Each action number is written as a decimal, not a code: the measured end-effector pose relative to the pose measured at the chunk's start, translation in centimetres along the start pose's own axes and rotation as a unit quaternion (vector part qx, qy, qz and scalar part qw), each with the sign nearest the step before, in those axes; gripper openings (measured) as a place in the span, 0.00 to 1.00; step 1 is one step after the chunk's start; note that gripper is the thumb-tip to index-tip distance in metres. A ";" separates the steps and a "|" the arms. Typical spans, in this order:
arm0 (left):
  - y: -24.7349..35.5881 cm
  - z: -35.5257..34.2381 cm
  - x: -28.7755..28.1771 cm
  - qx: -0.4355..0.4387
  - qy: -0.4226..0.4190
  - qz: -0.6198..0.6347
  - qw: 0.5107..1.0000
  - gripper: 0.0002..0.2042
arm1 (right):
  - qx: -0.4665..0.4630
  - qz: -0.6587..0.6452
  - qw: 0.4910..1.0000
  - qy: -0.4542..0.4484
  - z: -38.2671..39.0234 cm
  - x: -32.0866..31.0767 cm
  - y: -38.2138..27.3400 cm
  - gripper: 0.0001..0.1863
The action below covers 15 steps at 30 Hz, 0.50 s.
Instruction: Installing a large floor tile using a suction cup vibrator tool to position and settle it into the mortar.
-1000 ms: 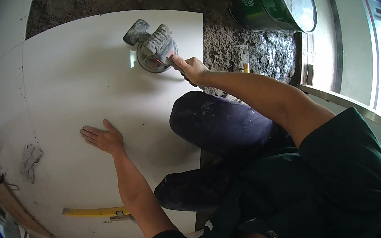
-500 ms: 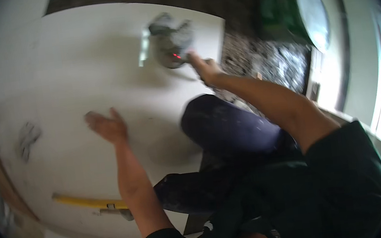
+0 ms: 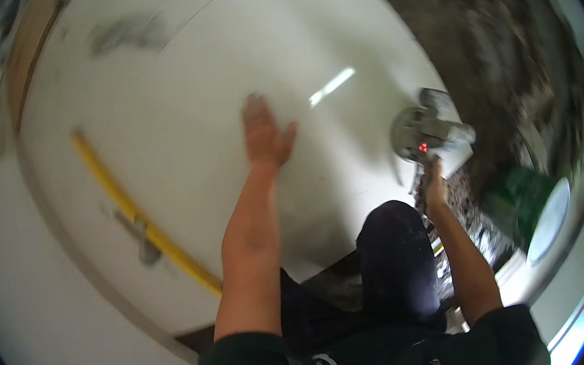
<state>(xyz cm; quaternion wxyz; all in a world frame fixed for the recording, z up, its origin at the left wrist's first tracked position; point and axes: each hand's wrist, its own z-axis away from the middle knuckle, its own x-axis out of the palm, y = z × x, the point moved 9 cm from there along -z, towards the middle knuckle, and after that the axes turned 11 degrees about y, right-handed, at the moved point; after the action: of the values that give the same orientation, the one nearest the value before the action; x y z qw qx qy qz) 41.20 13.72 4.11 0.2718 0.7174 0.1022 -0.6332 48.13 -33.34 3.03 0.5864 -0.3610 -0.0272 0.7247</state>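
A large white tile lies in front of me. On it rests my left hand, palm down, with the fingers straight and the thumb spread; it is slightly blurred. At the tile's right edge my right hand is closed around the handle of a grey tile vibrator. This tool has a round base on the tile and a small lit red display. To the left of my left forearm lies a yellow spirit level, with a small mallet-like tool beside it.
Rough dark mortar borders the tile on the right. A green bucket stands tipped toward the right there. A grey smear marks the far left of the tile. A wooden board is at the left rim.
My view has turned, so the tile vibrator and bucket now appear lower and farther right. My right hand still grips the vibrator, and my left hand remains spread over the tile.
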 end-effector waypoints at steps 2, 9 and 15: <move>1.8 -0.7 0.1 0.005 0.019 0.033 0.999 0.46 | 0.021 -0.047 0.999 -0.003 -0.3 -1.9 -0.8 0.37; -0.1 1.6 0.5 -0.019 0.020 0.000 1.000 0.44 | 0.008 -0.021 0.999 -0.022 0.3 -0.6 -1.9 0.37; 1.7 1.3 1.6 0.007 0.066 0.010 0.998 0.45 | -0.010 -0.010 1.000 -0.014 -0.1 -2.3 -2.9 0.38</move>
<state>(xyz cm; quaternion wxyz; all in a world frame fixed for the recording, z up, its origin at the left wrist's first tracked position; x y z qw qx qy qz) 41.19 11.27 2.98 0.2656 0.7603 0.1083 -0.5828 50.72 -34.46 5.49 0.5896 -0.3565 -0.0457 0.7233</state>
